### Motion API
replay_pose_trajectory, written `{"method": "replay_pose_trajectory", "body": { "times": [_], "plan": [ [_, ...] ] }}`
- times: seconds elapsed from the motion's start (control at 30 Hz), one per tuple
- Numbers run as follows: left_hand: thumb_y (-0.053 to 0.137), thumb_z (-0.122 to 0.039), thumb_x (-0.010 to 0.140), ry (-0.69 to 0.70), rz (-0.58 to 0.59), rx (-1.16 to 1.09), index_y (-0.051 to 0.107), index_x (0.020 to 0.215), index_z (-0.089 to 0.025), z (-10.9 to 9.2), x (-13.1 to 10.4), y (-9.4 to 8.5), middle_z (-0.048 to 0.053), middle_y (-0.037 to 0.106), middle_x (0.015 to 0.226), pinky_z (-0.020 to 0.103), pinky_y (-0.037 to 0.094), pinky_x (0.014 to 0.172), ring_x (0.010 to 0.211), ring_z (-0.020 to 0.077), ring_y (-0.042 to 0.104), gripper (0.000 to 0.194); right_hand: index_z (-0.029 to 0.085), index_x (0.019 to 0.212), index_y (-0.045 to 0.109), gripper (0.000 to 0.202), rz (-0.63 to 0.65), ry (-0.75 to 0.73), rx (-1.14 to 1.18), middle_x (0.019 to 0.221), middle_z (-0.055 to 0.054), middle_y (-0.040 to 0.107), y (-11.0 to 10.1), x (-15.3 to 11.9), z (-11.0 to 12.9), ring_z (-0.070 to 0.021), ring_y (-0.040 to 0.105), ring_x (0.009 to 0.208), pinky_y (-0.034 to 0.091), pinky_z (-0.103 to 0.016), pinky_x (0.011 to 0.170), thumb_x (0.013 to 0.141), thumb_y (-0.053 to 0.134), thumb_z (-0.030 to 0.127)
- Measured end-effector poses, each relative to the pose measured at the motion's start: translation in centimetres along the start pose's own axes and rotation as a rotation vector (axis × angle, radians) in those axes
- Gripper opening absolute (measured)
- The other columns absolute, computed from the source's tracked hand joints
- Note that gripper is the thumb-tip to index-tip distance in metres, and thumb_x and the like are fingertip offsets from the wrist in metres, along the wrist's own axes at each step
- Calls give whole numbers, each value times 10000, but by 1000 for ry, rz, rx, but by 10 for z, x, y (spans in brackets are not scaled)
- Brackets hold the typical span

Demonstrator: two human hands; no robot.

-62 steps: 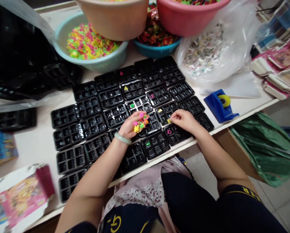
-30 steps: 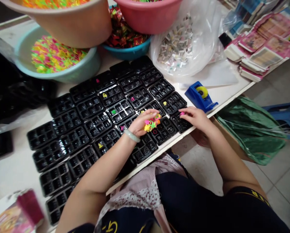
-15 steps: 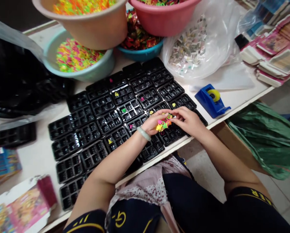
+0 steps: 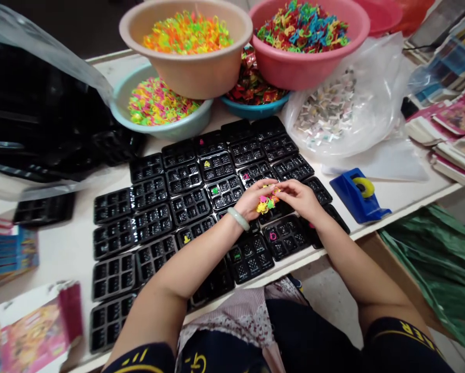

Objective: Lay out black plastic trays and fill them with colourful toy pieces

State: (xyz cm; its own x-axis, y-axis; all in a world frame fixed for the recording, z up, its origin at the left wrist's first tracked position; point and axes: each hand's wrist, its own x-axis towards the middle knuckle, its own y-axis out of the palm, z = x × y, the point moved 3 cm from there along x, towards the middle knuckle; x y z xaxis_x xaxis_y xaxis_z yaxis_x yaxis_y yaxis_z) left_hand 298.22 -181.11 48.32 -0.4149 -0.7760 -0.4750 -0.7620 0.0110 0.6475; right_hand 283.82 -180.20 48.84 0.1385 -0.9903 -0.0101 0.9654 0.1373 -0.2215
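My left hand [image 4: 255, 201], with a pale bangle on its wrist, is cupped around a heap of small neon plastic rings [image 4: 269, 203] in yellow, green, pink and orange. The fingers of my right hand [image 4: 299, 199] are bent and closed at the heap's right side; what is between their tips is hidden. Both hands hover above rows of black compartment trays [image 4: 191, 204]. Single pieces lie in some trays, among them a pink ring [image 4: 272, 235], a green piece [image 4: 215, 191] and a yellow piece [image 4: 186, 239]. My hands and forearms cover several trays.
Behind the trays stand a peach tub [image 4: 189, 72], a pink tub [image 4: 310, 65], a light-blue basin [image 4: 160, 128] and a blue basin [image 4: 255, 110], all with small pieces. A clear bag [image 4: 380, 119] and blue tape dispenser [image 4: 352, 199] are rightward. Bagged black trays [image 4: 41, 114] lie left.
The view has tilted up and turned left, so more of the tubs shows. My hands stay together at the heap of rings, and the right fingers have shifted slightly over it.
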Motion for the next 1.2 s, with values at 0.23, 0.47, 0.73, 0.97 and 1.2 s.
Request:
{"method": "replay_pose_trajectory", "body": {
  "times": [0.23,0.47,0.73,0.97,1.2],
  "plan": [
    [727,-85,704,13,1,20,636,890,-120,-16,11,-2,31,682,706,227,517,615,601,120,655,209,208,875,634,348,-19,192,275,840,-5,674,5,22,-9,-130,632,732,553,-315,739,676,740,473],
    [679,-78,735,27,-62,45,636,900,-123,-29,17,-14,28,678,697,195,500,553,554,98,629,177,212,887,665,250,-102,122,69,824,-7,672,-18,48,-17,-141,628,715,543,-337,748,750,659,421],
    [674,-79,734,66,-82,44,631,914,-129,-44,12,-19,26,681,714,180,492,530,542,86,613,192,205,902,738,161,-57,-8,-628,945,-66,694,-37,86,-25,-207,629,908,474,-391,905,826,597,206],
    [685,-77,731,67,-86,39,613,1010,-123,-41,22,-21,18,669,703,196,501,587,559,95,626,292,221,944,723,179,84,-166,-354,946,-40,670,-7,69,12,-169,621,842,491,-317,776,818,653,328],
    [680,-125,767,122,-97,-10,585,1044,-130,-46,29,-25,5,650,652,197,499,570,550,106,630,293,200,840,692,184,80,-101,-158,874,-28,633,20,68,15,-150,608,753,489,-318,711,762,688,367]
  ]
}}
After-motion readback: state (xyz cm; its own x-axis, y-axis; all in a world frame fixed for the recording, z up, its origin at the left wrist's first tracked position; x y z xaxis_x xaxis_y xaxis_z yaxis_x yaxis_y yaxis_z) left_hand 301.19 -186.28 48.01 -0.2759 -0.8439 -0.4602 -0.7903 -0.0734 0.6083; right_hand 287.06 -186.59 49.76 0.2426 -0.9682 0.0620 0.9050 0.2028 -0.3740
